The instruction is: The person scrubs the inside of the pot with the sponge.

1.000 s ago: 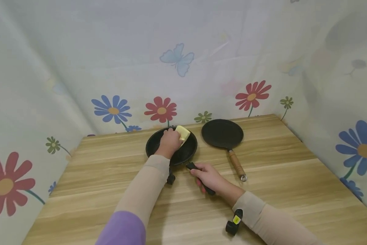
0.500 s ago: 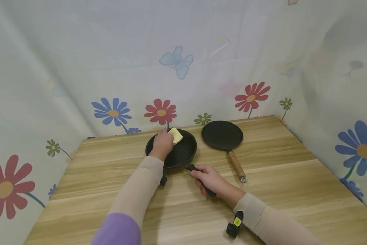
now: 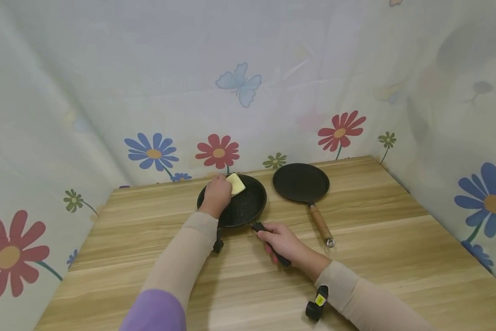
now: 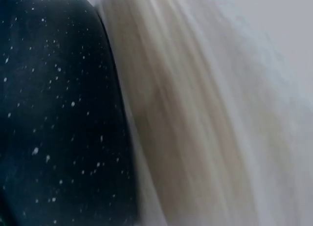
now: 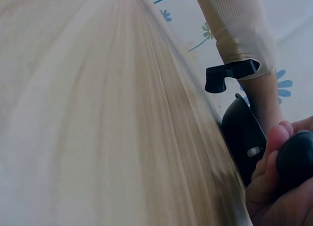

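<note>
A deep black frying pan with a pale-speckled inside stands at the back middle of the table. My left hand is over its far left part, holding a pale yellow sponge against the inside; the fingertips are hidden. In the left wrist view the speckled pan fills the left side, without the hand or sponge. My right hand grips the pan's black handle, which points toward me. The right wrist view shows the fingers curled round the handle's end, with the pan's outer wall beyond.
A flat black griddle pan lies right of the frying pan, its wooden handle pointing toward me with a metal ring at the tip. The wood-grain table ends at a flower-printed curtain behind and on both sides.
My left hand and the sponge have shifted left across the frying pan, mostly in the first half second. My right hand keeps its grip on the handle. The griddle pan stays put.
</note>
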{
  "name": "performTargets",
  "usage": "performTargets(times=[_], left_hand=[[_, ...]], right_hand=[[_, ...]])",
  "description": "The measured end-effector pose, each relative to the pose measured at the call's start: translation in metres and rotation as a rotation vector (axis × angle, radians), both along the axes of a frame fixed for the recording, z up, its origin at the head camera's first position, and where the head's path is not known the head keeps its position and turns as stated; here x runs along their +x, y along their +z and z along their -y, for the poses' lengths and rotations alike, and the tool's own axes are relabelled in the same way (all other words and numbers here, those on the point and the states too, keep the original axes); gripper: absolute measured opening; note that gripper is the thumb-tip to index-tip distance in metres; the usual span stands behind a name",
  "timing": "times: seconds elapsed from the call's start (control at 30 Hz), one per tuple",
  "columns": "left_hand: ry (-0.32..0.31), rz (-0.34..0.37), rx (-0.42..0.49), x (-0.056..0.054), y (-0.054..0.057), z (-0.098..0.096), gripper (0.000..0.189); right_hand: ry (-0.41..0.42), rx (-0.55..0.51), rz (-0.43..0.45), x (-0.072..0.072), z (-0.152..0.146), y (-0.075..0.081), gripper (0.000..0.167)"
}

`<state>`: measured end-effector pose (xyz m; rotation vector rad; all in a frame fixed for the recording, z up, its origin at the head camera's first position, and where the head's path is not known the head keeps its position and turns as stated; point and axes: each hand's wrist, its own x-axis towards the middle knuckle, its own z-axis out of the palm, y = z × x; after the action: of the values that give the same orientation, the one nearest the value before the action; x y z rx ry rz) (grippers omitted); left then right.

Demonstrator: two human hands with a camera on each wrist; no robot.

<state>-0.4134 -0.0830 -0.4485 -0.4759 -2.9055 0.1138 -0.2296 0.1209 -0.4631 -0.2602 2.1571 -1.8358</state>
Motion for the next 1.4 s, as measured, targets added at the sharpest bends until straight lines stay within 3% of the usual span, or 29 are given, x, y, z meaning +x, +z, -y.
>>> performTargets(times=[0.27, 0.47, 0.53, 0.63, 0.77, 0.87, 0.97, 1.1, 1.27, 1.4], left_hand=[[-0.139, -0.118, -0.037, -0.004, -0.002, -0.002, 0.016], [-0.271, -0.157, -0.008, -0.006, -0.003, -0.003, 0.027], [-0.316, -0.163, -0.019, -0.007, -0.005, -0.001, 0.023], [-0.428, -0.179, -0.05, -0.009, -0.007, 0.001, 0.019], [-0.596, -0.205, -0.052, -0.01, -0.006, 0.001, 0.031], [-0.663, -0.215, -0.047, -0.01, -0.003, -0.001, 0.034], [-0.676, -0.22, -0.059, -0.009, -0.001, -0.002, 0.034], [-0.637, -0.19, -0.097, -0.008, 0.0, -0.004, 0.035], [-0.542, -0.13, -0.109, -0.013, -0.004, -0.006, 0.034], [-0.442, -0.127, -0.043, -0.017, -0.007, -0.004, 0.026]], right_hand=[[0.028, 0.005, 0.002, -0.003, -0.002, 0.002, 0.029], [0.022, 0.006, 0.01, -0.004, 0.0, 0.001, 0.028], [0.026, 0.006, 0.014, -0.003, 0.002, 0.001, 0.028], [0.028, 0.006, 0.021, -0.002, 0.003, 0.001, 0.029], [0.016, 0.013, 0.031, -0.002, 0.002, 0.001, 0.03], [0.007, 0.014, 0.038, -0.003, 0.001, 0.001, 0.032], [0.006, 0.015, 0.039, -0.003, 0.0, 0.001, 0.032], [0.008, 0.019, 0.037, -0.004, -0.001, 0.0, 0.031], [0.001, 0.01, 0.03, -0.003, -0.001, -0.002, 0.031], [-0.009, -0.002, 0.024, -0.002, -0.001, -0.003, 0.032]])
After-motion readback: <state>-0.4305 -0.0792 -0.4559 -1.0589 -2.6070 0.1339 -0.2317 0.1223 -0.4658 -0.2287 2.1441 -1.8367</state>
